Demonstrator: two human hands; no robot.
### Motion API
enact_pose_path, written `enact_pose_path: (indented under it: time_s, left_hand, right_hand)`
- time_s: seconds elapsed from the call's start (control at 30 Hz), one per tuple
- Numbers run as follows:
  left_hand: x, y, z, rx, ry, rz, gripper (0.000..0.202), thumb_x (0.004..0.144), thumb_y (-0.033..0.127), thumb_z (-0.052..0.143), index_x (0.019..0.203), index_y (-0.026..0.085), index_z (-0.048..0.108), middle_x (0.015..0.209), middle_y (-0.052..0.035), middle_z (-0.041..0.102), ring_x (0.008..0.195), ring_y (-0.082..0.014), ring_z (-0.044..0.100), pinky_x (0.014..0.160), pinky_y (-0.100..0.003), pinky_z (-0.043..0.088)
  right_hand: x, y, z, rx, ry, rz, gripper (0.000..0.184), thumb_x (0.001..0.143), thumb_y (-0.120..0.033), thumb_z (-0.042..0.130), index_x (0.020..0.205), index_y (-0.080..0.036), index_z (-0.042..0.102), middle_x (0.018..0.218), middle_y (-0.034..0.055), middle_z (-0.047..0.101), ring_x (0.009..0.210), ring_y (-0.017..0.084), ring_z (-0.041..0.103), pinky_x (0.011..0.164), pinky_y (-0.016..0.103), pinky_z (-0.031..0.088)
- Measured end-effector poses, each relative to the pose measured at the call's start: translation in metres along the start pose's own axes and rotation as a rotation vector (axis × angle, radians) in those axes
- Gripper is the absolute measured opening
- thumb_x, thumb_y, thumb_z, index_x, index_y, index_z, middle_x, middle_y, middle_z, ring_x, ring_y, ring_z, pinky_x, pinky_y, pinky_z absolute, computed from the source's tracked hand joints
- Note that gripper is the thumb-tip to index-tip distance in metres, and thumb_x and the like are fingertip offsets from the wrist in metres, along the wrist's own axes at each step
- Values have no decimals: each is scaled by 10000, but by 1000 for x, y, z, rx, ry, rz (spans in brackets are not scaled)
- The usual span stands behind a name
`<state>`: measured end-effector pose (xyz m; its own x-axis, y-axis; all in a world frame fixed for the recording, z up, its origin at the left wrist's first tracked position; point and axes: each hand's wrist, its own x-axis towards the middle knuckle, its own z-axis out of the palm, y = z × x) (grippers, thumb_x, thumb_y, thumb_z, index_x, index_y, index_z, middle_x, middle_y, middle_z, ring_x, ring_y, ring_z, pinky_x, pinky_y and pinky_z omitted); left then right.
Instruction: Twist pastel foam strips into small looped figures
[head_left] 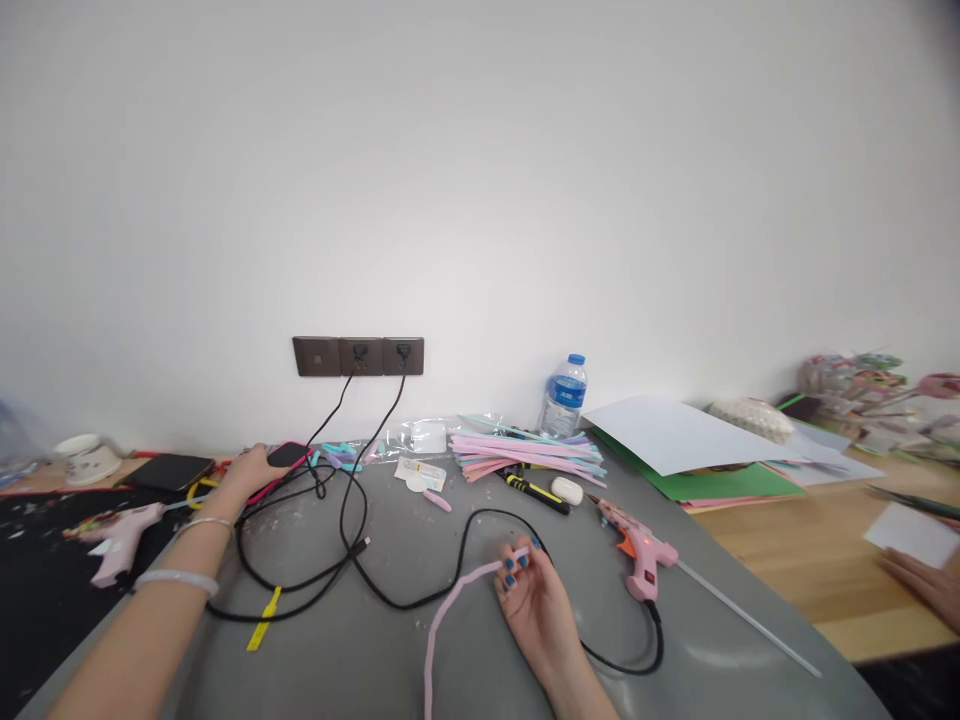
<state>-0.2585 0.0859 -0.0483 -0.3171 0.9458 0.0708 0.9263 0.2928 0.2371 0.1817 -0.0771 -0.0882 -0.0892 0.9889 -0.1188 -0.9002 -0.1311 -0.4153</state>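
Observation:
My right hand (534, 598) rests on the grey table (360, 640) with its fingers curled around the end of a long pink pipe cleaner (444, 620) that curves down toward the near edge. My left hand (251, 470) is stretched out to the far left and lies on a phone in a pink case (289, 455); its fingers are partly hidden. A pink glue gun (637, 555) lies just right of my right hand, its black cord looping around it.
Black cables (345, 540) run from wall sockets (358, 356) across the table. A stack of pipe cleaners (525, 455), a water bottle (564, 397), coloured paper sheets (690, 460), and a second glue gun (120, 535) lie about. Another person's hand (926, 580) is at right.

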Motion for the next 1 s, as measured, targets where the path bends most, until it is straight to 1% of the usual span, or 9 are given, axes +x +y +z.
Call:
enact_pose_path:
  time_s: [0.13,0.27,0.3,0.4,0.53,0.63,0.77,0.93,1.0]
  left_hand:
    - [-25,17,-15,-30,107,27,669,749,462,520,1247,17,476,1206,-277,586,1136,-388,543,908,-427,424]
    - [-101,54,-25,-385,588,328,427,884,301,374,1287,162,397,1183,-129,590,1074,-229,579,918,-333,451]
    - [-126,65,-23,-420,589,469,368,885,275,393,1242,197,436,1081,-101,620,997,-214,605,881,-323,474]
    - [-196,95,-6,-280,296,1098,331,870,182,467,1172,302,526,936,-45,655,822,-176,628,726,-279,513]
    - [-237,129,16,-150,192,1370,449,868,111,521,1246,352,511,805,-9,649,679,-158,585,596,-279,487]
    - [-227,151,21,-257,232,1352,210,890,127,510,1040,238,607,727,-31,627,667,-168,570,568,-288,480]
    - [-195,174,23,-409,242,1225,126,899,150,497,915,236,588,775,-37,636,762,-178,587,680,-312,512]
    - [-156,195,26,-541,453,826,269,846,208,558,1111,236,525,1058,-144,595,1037,-288,546,866,-478,461]
    - [-145,205,30,-717,401,703,421,796,264,628,1187,234,475,1200,-180,544,1149,-325,488,916,-519,413]
  right_hand:
    - [-1,-5,0,41,51,-51,223,630,-199,798,669,-190,579,634,-51,617,525,58,568,506,127,491]
    - [0,-9,5,49,45,-89,205,642,-201,785,670,-185,582,639,-50,627,505,50,561,495,125,495]
    - [1,-10,8,50,33,-92,203,645,-199,781,664,-183,580,631,-52,621,503,49,558,497,124,496]
    - [10,-13,19,68,9,-96,189,647,-184,770,676,-186,584,631,-57,616,505,48,553,489,123,494]
    - [29,-13,33,102,11,-110,181,646,-179,755,663,-178,575,615,-57,611,502,52,544,483,140,494]
    - [47,-12,38,121,37,-140,175,649,-169,735,646,-177,560,593,-62,603,506,53,549,488,143,497]
    - [72,-12,41,82,42,-209,185,667,-181,716,640,-187,533,595,-64,606,519,63,559,485,161,494]
    - [108,-18,59,50,-30,-252,235,690,-233,706,624,-194,484,586,-74,570,471,50,491,463,168,455]
    - [123,-21,68,39,-59,-264,254,687,-244,711,618,-197,471,569,-81,548,458,51,472,449,168,437]
